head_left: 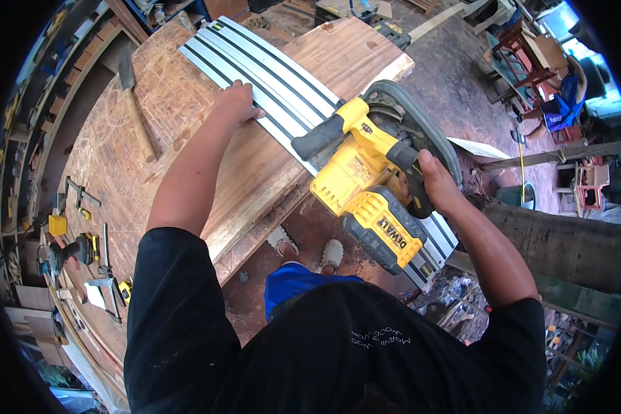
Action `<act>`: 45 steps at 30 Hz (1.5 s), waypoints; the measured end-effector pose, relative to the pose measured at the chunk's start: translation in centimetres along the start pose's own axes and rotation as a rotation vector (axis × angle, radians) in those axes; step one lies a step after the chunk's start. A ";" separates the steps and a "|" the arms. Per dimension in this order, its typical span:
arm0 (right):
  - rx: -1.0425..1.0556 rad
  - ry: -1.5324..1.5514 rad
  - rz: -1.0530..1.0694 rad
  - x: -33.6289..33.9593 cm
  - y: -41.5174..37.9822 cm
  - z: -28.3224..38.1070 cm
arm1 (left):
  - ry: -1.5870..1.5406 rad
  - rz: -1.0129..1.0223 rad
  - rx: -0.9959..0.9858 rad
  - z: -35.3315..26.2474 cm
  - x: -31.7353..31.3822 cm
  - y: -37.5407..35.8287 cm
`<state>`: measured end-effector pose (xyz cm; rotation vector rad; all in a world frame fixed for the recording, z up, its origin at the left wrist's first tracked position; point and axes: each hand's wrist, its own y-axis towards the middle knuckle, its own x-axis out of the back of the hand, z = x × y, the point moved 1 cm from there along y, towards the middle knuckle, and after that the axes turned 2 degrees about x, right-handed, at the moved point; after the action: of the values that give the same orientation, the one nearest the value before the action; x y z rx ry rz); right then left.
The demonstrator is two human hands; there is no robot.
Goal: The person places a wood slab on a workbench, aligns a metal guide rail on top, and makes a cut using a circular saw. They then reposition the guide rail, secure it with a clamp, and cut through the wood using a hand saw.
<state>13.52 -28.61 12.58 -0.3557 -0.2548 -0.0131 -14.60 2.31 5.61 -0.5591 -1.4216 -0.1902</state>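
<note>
Here, two hands on the job: one wrapped around the saw handle, one pressed flat on the guide rail

The right hand [436, 181] grips the black rear handle of the yellow circular saw [366, 186], fingers clenched round it; the saw sits on the near end of the grey guide rail [269, 76], which runs diagonally across a wooden slab [255, 165]. The left hand [236, 103] lies on the rail's edge farther up, fingers spread, grasping nothing. Well off to the left, a hammer [134, 103] rests on the workbench [103, 179], and a drill [69, 254] lies near its lower edge
</note>
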 end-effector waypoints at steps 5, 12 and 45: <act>-0.002 0.033 -0.018 -0.2 0.4 -0.5 | 0.001 -0.019 -0.007 0.2 -0.4 0.4; 0.006 0.027 -0.009 -0.3 0.8 -0.4 | 0.003 -0.016 -0.009 0.1 -0.2 0.2; 0.033 0.056 -0.038 -1.4 2.8 0.3 | 0.017 -0.006 0.018 -0.8 0.5 -0.7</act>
<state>12.23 -25.91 11.55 -0.3175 -0.2062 -0.0562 -14.16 1.47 6.19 -0.5381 -1.4074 -0.1863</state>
